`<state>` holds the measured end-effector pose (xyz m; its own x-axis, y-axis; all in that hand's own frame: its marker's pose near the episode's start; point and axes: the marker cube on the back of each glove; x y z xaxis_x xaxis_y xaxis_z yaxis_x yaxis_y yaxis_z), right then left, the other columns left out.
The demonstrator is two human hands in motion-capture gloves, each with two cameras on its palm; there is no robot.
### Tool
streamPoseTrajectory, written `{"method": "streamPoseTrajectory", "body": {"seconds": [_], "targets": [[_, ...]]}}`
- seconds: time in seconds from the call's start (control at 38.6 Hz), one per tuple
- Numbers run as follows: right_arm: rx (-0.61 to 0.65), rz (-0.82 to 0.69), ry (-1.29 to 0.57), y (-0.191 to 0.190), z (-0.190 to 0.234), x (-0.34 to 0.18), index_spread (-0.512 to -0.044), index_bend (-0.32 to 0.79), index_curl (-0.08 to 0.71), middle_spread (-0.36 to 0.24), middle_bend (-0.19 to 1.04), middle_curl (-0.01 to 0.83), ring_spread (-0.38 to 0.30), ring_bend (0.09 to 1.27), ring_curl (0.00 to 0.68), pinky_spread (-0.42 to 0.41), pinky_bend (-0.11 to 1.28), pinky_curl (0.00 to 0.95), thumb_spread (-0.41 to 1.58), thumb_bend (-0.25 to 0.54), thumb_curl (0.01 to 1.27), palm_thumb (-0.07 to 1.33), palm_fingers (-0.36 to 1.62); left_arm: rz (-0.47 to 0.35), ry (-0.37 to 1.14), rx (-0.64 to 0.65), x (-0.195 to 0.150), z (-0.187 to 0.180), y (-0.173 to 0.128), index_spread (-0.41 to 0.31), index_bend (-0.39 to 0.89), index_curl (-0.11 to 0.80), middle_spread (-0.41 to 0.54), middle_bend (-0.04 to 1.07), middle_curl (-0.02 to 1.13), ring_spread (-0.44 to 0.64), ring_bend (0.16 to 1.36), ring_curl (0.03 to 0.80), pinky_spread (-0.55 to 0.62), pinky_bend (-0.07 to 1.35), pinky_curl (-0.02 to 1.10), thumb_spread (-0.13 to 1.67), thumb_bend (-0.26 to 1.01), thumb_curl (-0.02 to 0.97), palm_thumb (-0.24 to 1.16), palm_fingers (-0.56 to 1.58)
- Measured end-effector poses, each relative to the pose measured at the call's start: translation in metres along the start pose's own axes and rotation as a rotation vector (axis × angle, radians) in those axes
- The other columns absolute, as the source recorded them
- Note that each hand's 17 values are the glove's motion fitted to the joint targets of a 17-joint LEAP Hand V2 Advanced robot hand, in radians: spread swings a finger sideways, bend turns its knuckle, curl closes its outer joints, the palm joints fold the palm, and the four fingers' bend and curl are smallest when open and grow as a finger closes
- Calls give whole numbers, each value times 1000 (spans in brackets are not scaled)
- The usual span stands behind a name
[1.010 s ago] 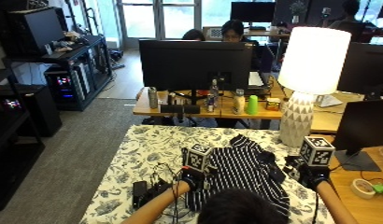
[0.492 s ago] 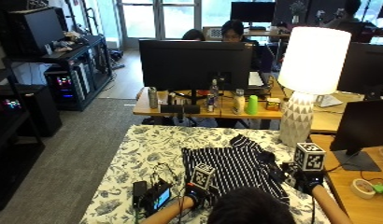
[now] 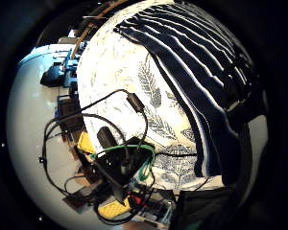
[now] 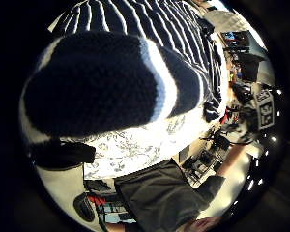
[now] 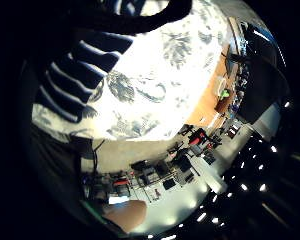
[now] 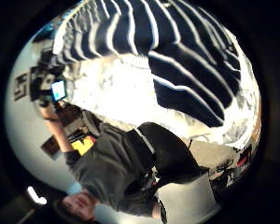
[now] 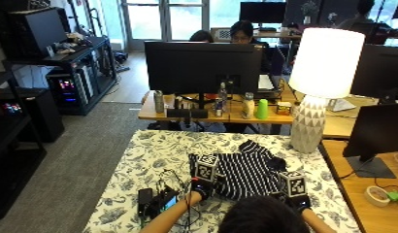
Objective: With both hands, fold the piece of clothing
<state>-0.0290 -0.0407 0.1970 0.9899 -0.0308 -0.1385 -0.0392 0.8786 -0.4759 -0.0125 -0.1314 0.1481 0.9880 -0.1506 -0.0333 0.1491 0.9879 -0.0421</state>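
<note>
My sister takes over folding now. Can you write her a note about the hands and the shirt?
Left hand is at the near left edge of the striped garment; the cloth sits right against its palm, but a grip is not visible. Right hand is at the near right edge, fingers hidden. The garment lies on the floral tablecloth, beside a lamp. No finished fold shows yet. Folding remains.

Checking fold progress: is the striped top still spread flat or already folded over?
Partly folded: the striped top lies bunched on the tablecloth, its near edge lifted and curled over at the left hand. How many layers: cannot tell.
</note>
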Motion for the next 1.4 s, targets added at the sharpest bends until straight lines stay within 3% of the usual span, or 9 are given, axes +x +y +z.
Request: {"method": "streamPoseTrajectory", "body": {"seconds": [0.28, 0.47, 0.49, 0.52, 0.54, 0.62, 1.04, 1.19, 1.4], "targets": [[243, 38, 33, -61, 27, -10, -262, 25, 124, 40, 197, 346, 114, 542, 354, 210, 672, 414, 1103, 23, 256, 435, 274, -5, 29, 44, -5, -26, -8, -198, 100, 327, -297, 418, 440, -324, 532, 344, -372, 509, 350, 1465, 211, 349, 640, 1148], [432, 66, 123, -78, 12, 1, -278, 59, 109, -29, 274, 371, -15, 646, 358, 6, 734, 395, 1171, 168, 340, 740, 713, -4, 16, 40, -7, -31, -2, -199, 101, 315, -315, 444, 468, -333, 519, 359, -372, 482, 358, 1514, 217, 346, 638, 1138], [442, 65, 127, -81, 11, 3, -279, 51, 107, -25, 259, 370, -10, 623, 351, 17, 717, 387, 1166, 149, 338, 722, 615, -2, 12, 32, -7, -30, 0, -199, 100, 313, -314, 442, 469, -334, 517, 360, -372, 484, 359, 1514, 219, 348, 642, 1140], [444, 61, 129, -81, 9, 4, -278, 113, 139, -53, 284, 386, -53, 673, 387, -60, 756, 419, 1178, 198, 359, 809, 852, 2, 6, 20, -7, -30, 3, -199, 101, 312, -318, 451, 474, -335, 516, 362, -370, 474, 358, 1522, 218, 346, 637, 1139], [438, 55, 128, -78, 7, 4, -281, 60, 114, -52, 261, 374, -56, 651, 367, -59, 747, 399, 1177, 186, 359, 799, 778, 7, -2, 8, -7, -29, 7, -199, 102, 311, -319, 452, 476, -335, 512, 363, -370, 473, 360, 1527, 219, 346, 636, 1138], [378, 20, 127, -49, -5, -3, -267, 152, 157, -96, 305, 394, -121, 662, 373, -165, 709, 387, 1171, 236, 389, 914, 1118, 33, -28, -18, -9, -25, 19, -199, 104, 308, -324, 458, 484, -337, 509, 369, -366, 459, 362, 1539, 222, 344, 637, 1137], [90, -69, 274, 30, -98, -7, -245, 141, 270, -163, 371, 464, -188, 676, 437, -267, 642, 420, 1192, 228, 423, 1021, 1236, 180, -79, -120, -16, -77, 105, -198, 114, 299, -326, 469, 513, -337, 484, 387, -341, 382, 369, 1583, 230, 331, 610, 1118], [235, 58, 368, -2, -166, -3, -253, 148, 291, -172, 387, 479, -194, 669, 442, -268, 600, 419, 1234, 225, 422, 1036, 1214, 93, -71, -96, -31, -109, 49, -199, 116, 301, -329, 473, 521, -339, 475, 390, -338, 362, 370, 1586, 234, 324, 595, 1124], [419, 230, 499, -66, -224, -25, -265, 107, 296, -181, 398, 491, -199, 668, 450, -273, 557, 416, 1264, 206, 421, 1039, 1166, -226, -115, -298, -54, -131, -3, -202, 130, 306, -332, 487, 533, -335, 453, 392, -323, 320, 370, 1585, 236, 317, 573, 1108]]}}
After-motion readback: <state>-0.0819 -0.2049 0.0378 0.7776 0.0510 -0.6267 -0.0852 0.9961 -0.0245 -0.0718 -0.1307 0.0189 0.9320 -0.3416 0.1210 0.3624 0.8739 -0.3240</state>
